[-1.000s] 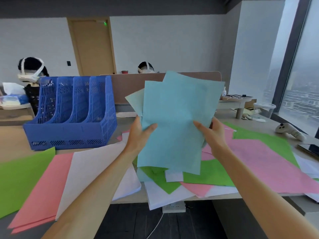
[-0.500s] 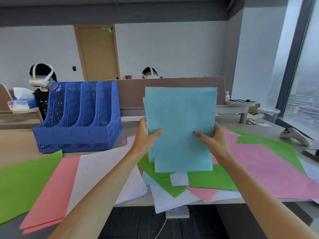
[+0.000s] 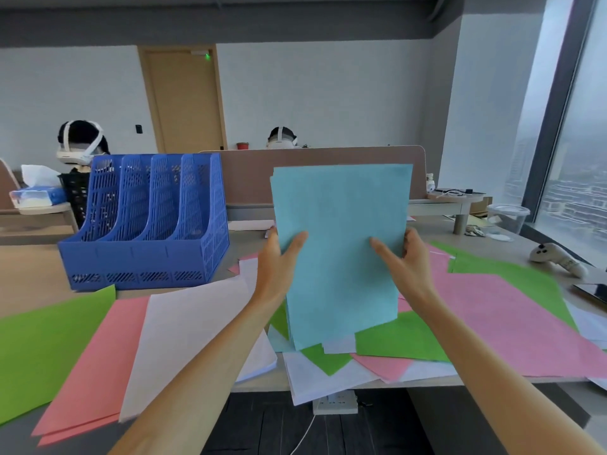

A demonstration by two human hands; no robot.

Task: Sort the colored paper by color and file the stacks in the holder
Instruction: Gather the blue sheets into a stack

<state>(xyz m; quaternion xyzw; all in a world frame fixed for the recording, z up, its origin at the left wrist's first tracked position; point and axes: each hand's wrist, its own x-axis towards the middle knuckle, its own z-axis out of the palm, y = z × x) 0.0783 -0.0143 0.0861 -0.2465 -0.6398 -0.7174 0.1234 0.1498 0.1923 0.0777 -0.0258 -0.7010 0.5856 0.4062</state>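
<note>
Your left hand [image 3: 281, 257] and right hand [image 3: 405, 259] grip a squared stack of light blue paper [image 3: 341, 208] by its side edges, thumbs on the front, fingers curled behind. The stack is upright over the bench [image 3: 29, 277], its bottom edge down at the loose sheets; can't tell if it touches. The blue holder [image 3: 144, 257] stands to the left, well apart. Green sheets [image 3: 404, 343], pink sheets [image 3: 492, 323] and white sheets [image 3: 184, 330] lie flat around it.
</note>
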